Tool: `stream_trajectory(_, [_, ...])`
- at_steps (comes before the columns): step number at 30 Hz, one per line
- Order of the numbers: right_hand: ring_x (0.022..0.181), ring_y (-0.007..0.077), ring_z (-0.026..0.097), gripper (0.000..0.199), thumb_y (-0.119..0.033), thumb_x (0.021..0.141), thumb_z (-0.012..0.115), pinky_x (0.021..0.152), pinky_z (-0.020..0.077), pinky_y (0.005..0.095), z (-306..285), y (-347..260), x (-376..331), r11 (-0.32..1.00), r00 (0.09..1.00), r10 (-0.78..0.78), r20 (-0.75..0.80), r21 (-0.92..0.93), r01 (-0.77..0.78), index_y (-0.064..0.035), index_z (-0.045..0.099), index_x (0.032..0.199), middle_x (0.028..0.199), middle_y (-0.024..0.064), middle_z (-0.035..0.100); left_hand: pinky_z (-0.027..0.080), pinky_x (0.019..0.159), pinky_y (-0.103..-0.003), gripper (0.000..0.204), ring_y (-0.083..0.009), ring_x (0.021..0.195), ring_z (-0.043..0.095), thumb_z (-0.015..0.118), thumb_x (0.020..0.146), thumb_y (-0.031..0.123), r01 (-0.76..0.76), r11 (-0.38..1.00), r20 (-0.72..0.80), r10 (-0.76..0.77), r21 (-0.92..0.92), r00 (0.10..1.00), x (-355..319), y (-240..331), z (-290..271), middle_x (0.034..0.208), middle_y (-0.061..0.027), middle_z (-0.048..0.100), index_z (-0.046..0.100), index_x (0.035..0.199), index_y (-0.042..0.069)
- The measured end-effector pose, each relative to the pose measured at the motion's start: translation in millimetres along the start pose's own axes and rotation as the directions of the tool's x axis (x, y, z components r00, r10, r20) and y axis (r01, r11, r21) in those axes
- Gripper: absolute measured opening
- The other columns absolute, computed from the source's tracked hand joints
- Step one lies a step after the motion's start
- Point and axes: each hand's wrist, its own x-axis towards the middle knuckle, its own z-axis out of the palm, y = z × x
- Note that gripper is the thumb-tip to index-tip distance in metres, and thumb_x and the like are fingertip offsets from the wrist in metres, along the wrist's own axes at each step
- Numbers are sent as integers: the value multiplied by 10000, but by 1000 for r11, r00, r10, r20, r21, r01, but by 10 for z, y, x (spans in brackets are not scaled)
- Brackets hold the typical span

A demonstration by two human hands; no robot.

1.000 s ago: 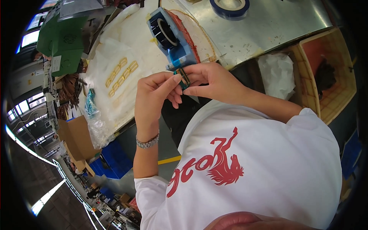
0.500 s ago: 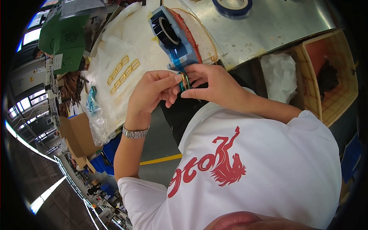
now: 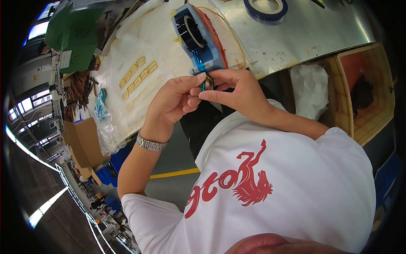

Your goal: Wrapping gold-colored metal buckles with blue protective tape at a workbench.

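Observation:
Just in front of the blue tape dispenser (image 3: 213, 53), my two hands meet around a small gold buckle-like piece with shiny blue-green film on it (image 3: 207, 84). My left hand (image 3: 176, 95) pinches it from the left, thumb on top and the other fingers curled. From the right, my right hand (image 3: 241, 89) grips it between thumb and fingers. Part of the piece is hidden by the fingertips. The dispenser carries a dark blue tape roll (image 3: 188, 31), with a blue strip running down to its cutting edge. Several gold rectangular frames (image 3: 139, 80) lie in two rows on the pale table to the left.
A crumpled clear bag (image 3: 111, 139) with blue film (image 3: 101, 106) hangs at the table's left edge, by an open carton (image 3: 86, 142). A green metal housing (image 3: 72, 38) stands far left. At the back lies a blue tape roll (image 3: 277, 17); bins (image 3: 344, 89) stand right.
The small piece has turned in my fingers and shows less of its gold face. My left elbow has swung slightly outward. Both hands still hold the piece, and the whole view has shifted a little.

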Motion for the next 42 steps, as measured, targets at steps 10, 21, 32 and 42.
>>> stream_trajectory(10, [908,82,726,392,-168,972,865,834,584,250,3,-110,-32,996,996,86,38,23,-87,39,748,1283,1029,45,806,567,634,-245,295,-128,739,680,637,1129,185,-355,903,-133,393,241,910,-341,-343,135,946,-69,740,692,1262,-73])
stream_trajectory(21, [846,49,701,326,-224,987,847,755,556,222,108,-84,-40,973,991,135,-18,189,-130,32,780,1177,928,49,815,614,721,-306,474,-208,806,773,839,884,-65,-403,-202,274,953,893,128,9,-926,390,1012,-126,782,704,1333,4])
stream_trajectory(32, [849,38,695,337,-239,1015,817,748,552,213,119,-128,-17,978,991,130,19,159,-132,39,769,1199,928,38,810,630,749,-294,456,-200,831,818,803,871,-76,-538,-69,244,934,840,261,-118,-739,333,955,-113,798,727,1309,24])
stream_trajectory(42, [829,63,710,313,-229,1025,807,754,575,216,83,34,-47,946,970,242,-19,229,-231,60,797,1144,937,59,803,651,793,-277,394,-145,854,803,770,916,-89,-542,108,187,868,833,460,-83,-719,321,982,-98,805,736,1302,-18])
